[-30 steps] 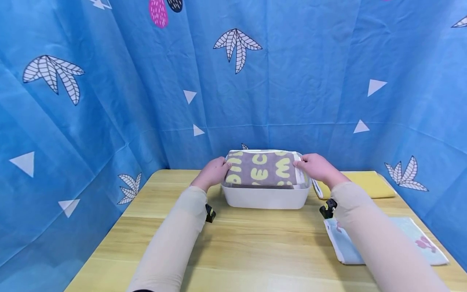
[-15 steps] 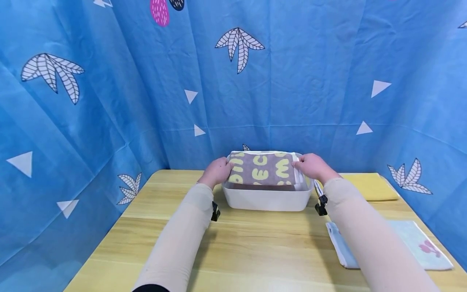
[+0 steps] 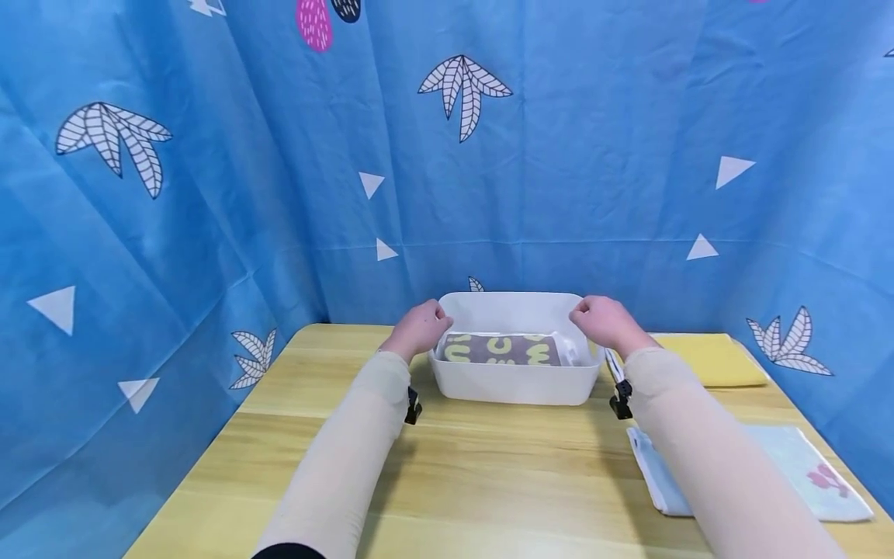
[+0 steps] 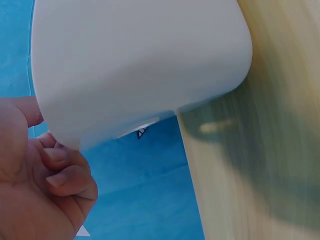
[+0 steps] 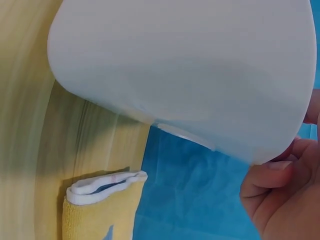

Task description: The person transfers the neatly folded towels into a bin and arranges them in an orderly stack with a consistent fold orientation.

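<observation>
While a folded mauve-grey towel with pale yellow lettering (image 3: 482,351) is lying inside a white, round-cornered tub (image 3: 517,386), your two hands are flanking it at the tub's short ends. The tub is standing near the middle of the far edge of a pale wood-grain table (image 3: 510,473). Your left hand (image 3: 417,326) is curving in at the tub's left rim, its fingers bending; your right hand (image 3: 606,320) is doing likewise at the right rim. The tub's walls are hiding some fingertips in both wrist views, so you cannot tell whether either hand is gripping anything. Beyond your right hand, a folded yellow cloth with white edging (image 3: 712,359) is lying near the table's far right corner. Closer to you, a folded light-blue towel with a pink motif (image 3: 803,466) is lying along the right edge, partly passing under your beige right sleeve (image 3: 712,442). A patterned blue curtain (image 3: 545,171) is hanging behind the table.
</observation>
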